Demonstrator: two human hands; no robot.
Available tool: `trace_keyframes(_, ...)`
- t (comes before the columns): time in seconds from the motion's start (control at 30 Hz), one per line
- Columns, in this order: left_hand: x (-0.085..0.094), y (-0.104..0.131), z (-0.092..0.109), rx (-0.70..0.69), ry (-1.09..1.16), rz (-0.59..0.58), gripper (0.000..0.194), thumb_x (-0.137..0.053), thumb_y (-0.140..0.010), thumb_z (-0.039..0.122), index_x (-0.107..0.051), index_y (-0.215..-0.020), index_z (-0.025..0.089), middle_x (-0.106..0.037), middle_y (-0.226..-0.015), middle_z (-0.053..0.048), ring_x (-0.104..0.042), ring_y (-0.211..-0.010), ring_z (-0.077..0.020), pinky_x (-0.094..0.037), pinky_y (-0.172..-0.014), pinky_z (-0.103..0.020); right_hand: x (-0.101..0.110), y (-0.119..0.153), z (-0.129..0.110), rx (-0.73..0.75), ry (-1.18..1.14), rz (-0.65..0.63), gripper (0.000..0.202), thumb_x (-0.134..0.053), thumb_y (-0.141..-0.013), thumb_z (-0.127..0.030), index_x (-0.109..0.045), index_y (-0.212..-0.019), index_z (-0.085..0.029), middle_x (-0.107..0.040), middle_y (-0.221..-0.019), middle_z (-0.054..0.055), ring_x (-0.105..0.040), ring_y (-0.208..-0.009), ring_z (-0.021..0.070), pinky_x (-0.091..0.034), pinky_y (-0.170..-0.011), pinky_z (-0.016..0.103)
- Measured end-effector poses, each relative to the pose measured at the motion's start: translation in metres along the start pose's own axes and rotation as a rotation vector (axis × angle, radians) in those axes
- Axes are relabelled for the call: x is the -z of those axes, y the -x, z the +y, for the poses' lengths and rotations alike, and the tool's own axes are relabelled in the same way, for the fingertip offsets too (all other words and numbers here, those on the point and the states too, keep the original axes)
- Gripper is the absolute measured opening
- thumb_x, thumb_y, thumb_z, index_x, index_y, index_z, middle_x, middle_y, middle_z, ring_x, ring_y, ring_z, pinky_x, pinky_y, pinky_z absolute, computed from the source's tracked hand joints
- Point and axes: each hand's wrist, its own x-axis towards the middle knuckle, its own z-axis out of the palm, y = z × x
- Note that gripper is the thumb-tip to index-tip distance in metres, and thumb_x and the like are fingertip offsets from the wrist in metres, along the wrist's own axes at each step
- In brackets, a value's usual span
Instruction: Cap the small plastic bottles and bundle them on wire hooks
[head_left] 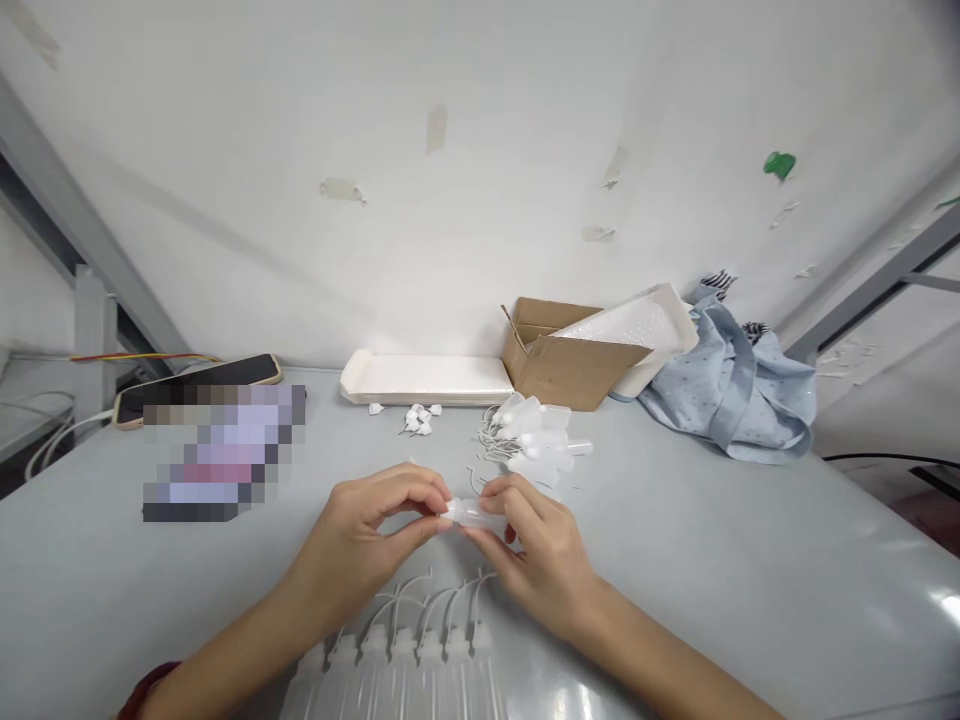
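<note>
Above the middle of the grey table, both hands hold one small translucent plastic bottle (478, 514), lying sideways. My right hand (536, 545) is wrapped round its body, thumb below and fingers above. Between the thumb and fingertips of my left hand (379, 515), a white cap (452, 511) is pinched at the bottle's left end. Close to my wrists lies a row of several clear bottles (405, 675) with white caps and thin curved cords. Beyond my right hand is a heap of frosted bottles (536, 440) with cords, and left of it a cluster of loose white caps (421, 418).
Along the wall stand a white padded mailer (427, 378), an open cardboard box (577, 370) with another mailer in it, and a light blue cloth bag (739, 385). On the left lie a phone (217, 378) with a cable and a pixelated object (232, 450).
</note>
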Motion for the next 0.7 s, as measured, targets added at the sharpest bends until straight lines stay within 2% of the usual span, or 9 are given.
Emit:
trace_keyframes(0.13,-0.002,0.0005,0.0016,0.037,0.044,0.04,0.007,-0.063,-0.077,0.026,-0.063,-0.072,0.021,-0.066,-0.085,-0.003,-0.06,-0.085,-0.0195,-0.049,-0.076,-0.029,-0.0014,0.0006,0.0,-0.114,-0.115,-0.016,0.007,-0.054,-0.086,-0.023,-0.049,-0.084,-0.019,-0.061,-0.083,0.005,-0.046,-0.05,0.0089,-0.042,-0.045,0.021)
trace_keyframes(0.2,-0.0041,0.0,0.0016,0.108,0.134,0.099,0.009,-0.064,-0.076,0.03,-0.063,-0.072,0.021,-0.065,-0.086,-0.003,-0.06,-0.084,-0.0193,-0.05,-0.075,-0.028,-0.0019,0.0012,-0.0001,-0.114,-0.119,0.005,0.007,-0.055,-0.085,-0.021,-0.048,-0.084,-0.019,-0.06,-0.084,0.005,-0.046,-0.05,0.0089,-0.043,-0.046,0.021)
trace_keyframes(0.27,-0.0055,-0.0008,0.0018,0.194,0.17,0.146,0.014,-0.066,-0.074,0.033,-0.061,-0.069,0.02,-0.063,-0.077,0.0,-0.059,-0.075,-0.0173,-0.049,-0.067,-0.026,-0.0016,0.0015,-0.0007,-0.066,-0.085,0.034,0.006,-0.054,-0.085,-0.019,-0.048,-0.084,-0.018,-0.06,-0.084,0.006,-0.048,-0.053,0.0096,-0.042,-0.046,0.021)
trace_keyframes(0.33,-0.0053,-0.0014,0.0026,0.285,0.142,0.115,0.021,-0.066,-0.073,0.037,-0.059,-0.065,0.02,-0.058,-0.063,0.002,-0.056,-0.062,-0.0148,-0.046,-0.058,-0.024,-0.0006,0.0011,-0.0021,-0.006,-0.026,0.072,0.006,-0.053,-0.085,-0.016,-0.048,-0.084,-0.018,-0.059,-0.082,0.007,-0.05,-0.055,0.0107,-0.041,-0.045,0.021)
trace_keyframes(0.4,-0.0037,-0.0017,0.004,0.342,0.109,0.004,0.028,-0.061,-0.077,0.041,-0.059,-0.061,0.019,-0.055,-0.053,0.003,-0.052,-0.055,-0.0135,-0.044,-0.054,-0.023,0.0007,-0.0001,-0.0042,0.046,0.034,0.11,0.007,-0.052,-0.085,-0.013,-0.048,-0.083,-0.018,-0.06,-0.08,0.007,-0.051,-0.055,0.0111,-0.04,-0.043,0.02)
trace_keyframes(0.47,-0.0017,-0.0014,0.0056,0.332,0.115,-0.123,0.035,-0.054,-0.082,0.042,-0.059,-0.057,0.018,-0.057,-0.053,0.001,-0.053,-0.053,-0.0137,-0.044,-0.054,-0.024,0.0017,-0.0014,-0.006,0.082,0.083,0.137,0.009,-0.05,-0.085,-0.01,-0.048,-0.082,-0.018,-0.06,-0.078,0.007,-0.051,-0.053,0.0108,-0.039,-0.044,0.021)
trace_keyframes(0.53,-0.0003,-0.0006,0.0066,0.294,0.136,-0.19,0.035,-0.05,-0.085,0.041,-0.062,-0.061,0.018,-0.06,-0.057,0.0,-0.055,-0.055,-0.0145,-0.045,-0.056,-0.025,0.002,-0.0023,-0.0069,0.101,0.115,0.151,0.011,-0.049,-0.084,-0.008,-0.049,-0.081,-0.018,-0.061,-0.077,0.006,-0.05,-0.051,0.0103,-0.039,-0.044,0.021)
trace_keyframes(0.6,0.0003,0.0003,0.0066,0.238,0.108,-0.186,0.027,-0.051,-0.085,0.038,-0.066,-0.071,0.019,-0.062,-0.062,0.0,-0.056,-0.059,-0.0159,-0.046,-0.059,-0.025,0.0016,-0.0023,-0.0064,0.101,0.106,0.15,0.01,-0.049,-0.085,-0.009,-0.049,-0.081,-0.018,-0.061,-0.077,0.006,-0.05,-0.051,0.0101,-0.039,-0.044,0.021)
trace_keyframes(0.7,0.0002,0.001,0.0048,0.082,-0.053,-0.131,0.021,-0.051,-0.085,0.031,-0.069,-0.084,0.021,-0.066,-0.072,-0.002,-0.058,-0.067,-0.0181,-0.045,-0.065,-0.027,0.0002,-0.0015,-0.0037,0.043,0.01,0.114,0.007,-0.051,-0.085,-0.013,-0.049,-0.081,-0.018,-0.06,-0.078,0.006,-0.049,-0.051,0.0098,-0.04,-0.043,0.021)
